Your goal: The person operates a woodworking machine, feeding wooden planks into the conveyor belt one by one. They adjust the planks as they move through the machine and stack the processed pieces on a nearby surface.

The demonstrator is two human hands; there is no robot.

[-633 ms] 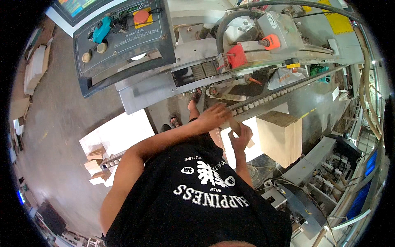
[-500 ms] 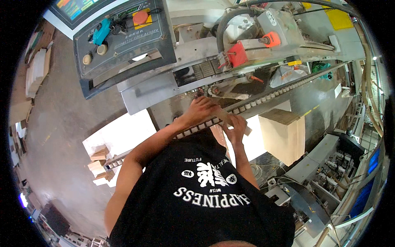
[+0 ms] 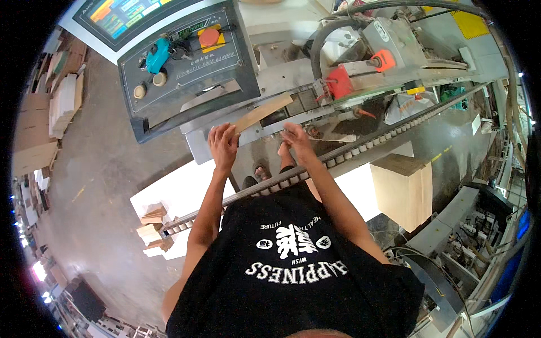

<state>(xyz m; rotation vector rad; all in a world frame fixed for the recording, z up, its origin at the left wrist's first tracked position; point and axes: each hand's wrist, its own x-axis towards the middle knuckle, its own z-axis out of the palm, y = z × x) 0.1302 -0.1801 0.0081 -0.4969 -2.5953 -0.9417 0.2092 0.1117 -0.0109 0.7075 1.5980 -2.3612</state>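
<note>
My left hand (image 3: 224, 147) is closed on the near end of a narrow, light-brown wooden strip (image 3: 264, 111). The strip slants up and to the right, over the metal bed (image 3: 217, 135) of an edge banding machine. To the right of it, my right hand (image 3: 298, 143) hovers by the front edge of the machine, fingers loosely bent and apart, with nothing visible in them. Both forearms reach across the roller rail (image 3: 349, 151) running in front of my body.
A control panel (image 3: 186, 73) with knobs and a red button stands at upper left. Wooden blocks (image 3: 152, 231) sit by the rail's left end, above a white board (image 3: 174, 186). On the right is a stack of pale panels (image 3: 403, 188). A sandalled foot (image 3: 261, 172) shows below.
My hands were close together over the rail, around a wooden piece. Now they are apart and farther forward, the left one holding the strip over the bed. The whole view has shifted slightly.
</note>
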